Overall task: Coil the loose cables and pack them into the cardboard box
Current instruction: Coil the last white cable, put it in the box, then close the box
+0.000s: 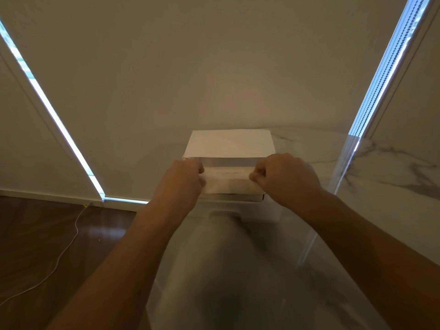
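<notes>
**Both hands on the box flap at the counter's far edge**

We see the cardboard box (229, 148) sitting at the far end of a marble-patterned counter (385, 167), close against the pale wall. Our left hand (184, 178) and right hand (284, 176) each curl their fingers and pinch an end of the near flap, folded toward us. The raised rear flap and our knuckles block any look inside the box. A thin white cable (59, 256) trails loose across the dark wooden floor (35, 234) at left, well apart from the box.
</notes>
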The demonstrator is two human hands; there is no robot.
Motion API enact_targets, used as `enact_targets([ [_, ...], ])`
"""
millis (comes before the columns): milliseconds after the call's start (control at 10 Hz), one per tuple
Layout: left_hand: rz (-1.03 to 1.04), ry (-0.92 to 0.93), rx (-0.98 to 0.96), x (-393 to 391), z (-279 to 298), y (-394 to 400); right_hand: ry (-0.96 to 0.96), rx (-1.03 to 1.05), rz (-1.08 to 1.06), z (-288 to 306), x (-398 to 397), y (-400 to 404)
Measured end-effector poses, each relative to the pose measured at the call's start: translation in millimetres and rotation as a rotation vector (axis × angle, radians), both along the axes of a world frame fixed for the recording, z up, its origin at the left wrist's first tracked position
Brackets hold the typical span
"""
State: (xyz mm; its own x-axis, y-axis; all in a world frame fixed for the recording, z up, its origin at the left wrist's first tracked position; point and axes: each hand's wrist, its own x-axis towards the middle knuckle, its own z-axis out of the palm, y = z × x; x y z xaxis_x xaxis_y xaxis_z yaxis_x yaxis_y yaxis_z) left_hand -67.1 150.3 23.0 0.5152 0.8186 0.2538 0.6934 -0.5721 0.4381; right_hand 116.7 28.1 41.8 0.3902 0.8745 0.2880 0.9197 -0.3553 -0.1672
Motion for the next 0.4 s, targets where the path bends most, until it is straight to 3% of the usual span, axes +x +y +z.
enact_targets([
  [400,-0.024,-0.097,0.170,4.7,10.3,-9.7,0.003,0.040,-0.015,7.0,3.1,-10.2],
])
